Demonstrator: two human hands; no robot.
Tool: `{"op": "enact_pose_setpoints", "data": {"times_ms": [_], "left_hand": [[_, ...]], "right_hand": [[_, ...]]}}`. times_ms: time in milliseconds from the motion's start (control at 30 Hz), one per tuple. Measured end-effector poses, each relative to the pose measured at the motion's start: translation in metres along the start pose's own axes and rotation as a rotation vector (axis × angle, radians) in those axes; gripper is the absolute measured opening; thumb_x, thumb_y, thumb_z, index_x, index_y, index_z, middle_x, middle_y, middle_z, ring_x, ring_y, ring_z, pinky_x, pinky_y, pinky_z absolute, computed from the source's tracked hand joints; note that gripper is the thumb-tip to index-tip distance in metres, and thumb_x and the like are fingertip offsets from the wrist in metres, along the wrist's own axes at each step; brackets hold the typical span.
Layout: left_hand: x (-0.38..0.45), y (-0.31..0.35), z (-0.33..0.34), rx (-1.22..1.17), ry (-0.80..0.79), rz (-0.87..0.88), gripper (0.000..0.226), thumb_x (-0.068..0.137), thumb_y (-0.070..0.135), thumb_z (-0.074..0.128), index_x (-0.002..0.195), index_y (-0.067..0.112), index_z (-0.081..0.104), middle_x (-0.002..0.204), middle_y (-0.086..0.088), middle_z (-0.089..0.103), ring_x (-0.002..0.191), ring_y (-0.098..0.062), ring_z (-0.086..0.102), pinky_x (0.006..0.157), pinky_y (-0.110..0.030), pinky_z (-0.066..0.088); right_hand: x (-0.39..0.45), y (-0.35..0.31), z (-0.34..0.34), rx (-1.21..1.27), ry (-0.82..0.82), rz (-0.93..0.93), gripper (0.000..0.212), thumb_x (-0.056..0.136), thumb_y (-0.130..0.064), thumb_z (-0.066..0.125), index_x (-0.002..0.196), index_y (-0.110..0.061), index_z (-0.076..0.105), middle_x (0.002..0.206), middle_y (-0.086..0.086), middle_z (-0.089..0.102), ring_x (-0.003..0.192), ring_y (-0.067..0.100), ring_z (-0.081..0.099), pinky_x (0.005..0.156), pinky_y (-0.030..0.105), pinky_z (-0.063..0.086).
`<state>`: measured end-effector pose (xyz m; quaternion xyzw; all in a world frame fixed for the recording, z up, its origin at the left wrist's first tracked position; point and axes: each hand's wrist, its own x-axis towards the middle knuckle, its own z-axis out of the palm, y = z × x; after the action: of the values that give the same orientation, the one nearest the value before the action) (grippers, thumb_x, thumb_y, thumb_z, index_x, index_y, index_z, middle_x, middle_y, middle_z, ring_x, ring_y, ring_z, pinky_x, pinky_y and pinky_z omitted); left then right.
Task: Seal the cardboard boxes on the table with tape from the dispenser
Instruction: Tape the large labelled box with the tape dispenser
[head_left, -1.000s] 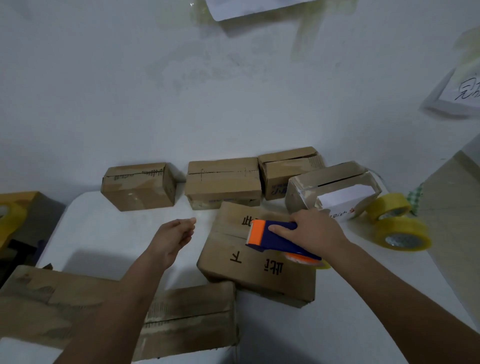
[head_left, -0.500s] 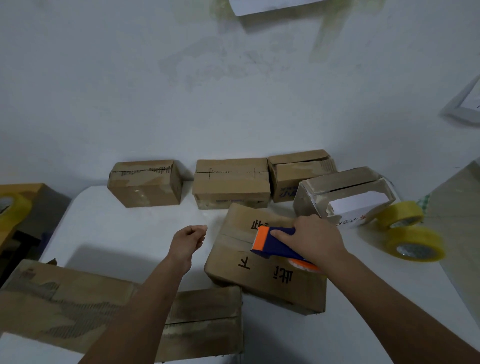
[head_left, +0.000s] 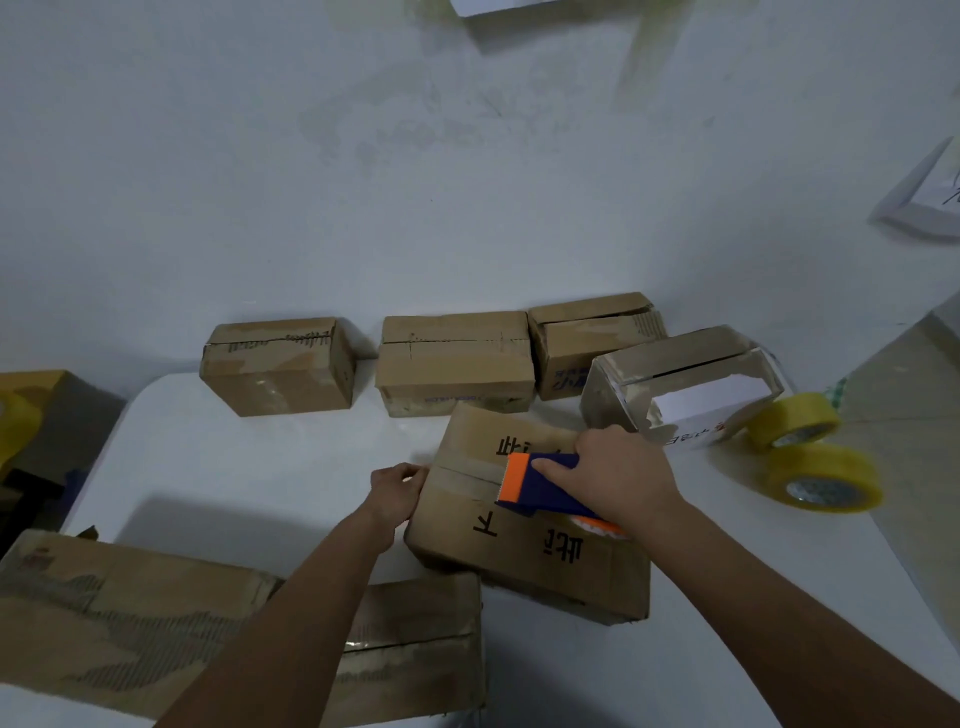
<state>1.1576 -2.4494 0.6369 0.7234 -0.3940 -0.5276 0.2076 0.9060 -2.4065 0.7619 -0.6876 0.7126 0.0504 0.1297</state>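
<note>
Matt, scuffed cardboard box (head_left: 524, 525), glossy blue-and-orange plastic tape dispenser (head_left: 540, 486), shiny yellowish tape rolls (head_left: 821, 483), smooth white table (head_left: 249, 467).

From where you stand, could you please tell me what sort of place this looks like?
Probably a makeshift packing station against a plain white wall. Several worn cardboard boxes crowd a white table, spare yellow tape rolls lie at its right end, and the right hand holds a blue-and-orange tape dispenser.

A plain packing room: cardboard boxes (head_left: 454, 361) and yellow tape rolls (head_left: 821, 478) on a white table (head_left: 218, 457), against a bare wall (head_left: 363, 156).
</note>
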Motion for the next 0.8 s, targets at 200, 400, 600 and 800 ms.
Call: {"op": "enact_pose_setpoints", "data": {"times_ms": [200, 400, 600, 800], "left_hand": [[-0.009, 0.010, -0.013, 0.495, -0.065, 0.054, 0.026, 0.099, 0.013, 0.052, 0.118, 0.001, 0.065, 0.123, -0.017, 0.062, 0.096, -0.029, 0.065, 0.083, -0.035, 0.056], [-0.041, 0.023, -0.012, 0.334, 0.057, 0.388, 0.029, 0.105, 0.021, 0.043, 0.118, 0.018, 0.068, 0.114, 0.003, 0.070, 0.101, -0.013, 0.065, 0.091, -0.026, 0.048], [-0.045, 0.007, -0.010, 0.603, -0.218, 0.403, 0.063, 0.101, 0.057, 0.019, 0.156, 0.025, 0.020, 0.135, -0.011, 0.059, 0.117, -0.025, 0.058, 0.094, -0.032, 0.043], [-0.047, 0.033, -0.002, 0.507, -0.095, 0.486, 0.056, 0.106, 0.044, 0.024, 0.157, 0.020, 0.017, 0.160, -0.002, 0.028, 0.146, -0.025, 0.031, 0.112, -0.033, 0.029]], "right_hand": [[0.001, -0.006, -0.002, -0.010, -0.013, 0.008, 0.056, 0.088, -0.073, 0.039, 0.064, -0.022, 0.042, 0.067, -0.002, 0.050, 0.070, 0.018, 0.059, 0.069, 0.031, 0.053], [0.002, -0.008, -0.004, -0.011, -0.010, 0.014, 0.054, 0.088, -0.070, 0.042, 0.065, -0.022, 0.043, 0.066, -0.003, 0.049, 0.070, 0.017, 0.057, 0.065, 0.028, 0.046], [0.005, -0.009, -0.005, -0.040, -0.017, 0.018, 0.056, 0.088, -0.072, 0.042, 0.067, -0.020, 0.047, 0.068, -0.002, 0.052, 0.069, 0.016, 0.057, 0.061, 0.028, 0.043], [0.007, -0.012, -0.004, -0.059, -0.017, 0.023, 0.058, 0.087, -0.073, 0.041, 0.065, -0.019, 0.044, 0.068, -0.001, 0.049, 0.071, 0.017, 0.055, 0.063, 0.028, 0.045]]}}
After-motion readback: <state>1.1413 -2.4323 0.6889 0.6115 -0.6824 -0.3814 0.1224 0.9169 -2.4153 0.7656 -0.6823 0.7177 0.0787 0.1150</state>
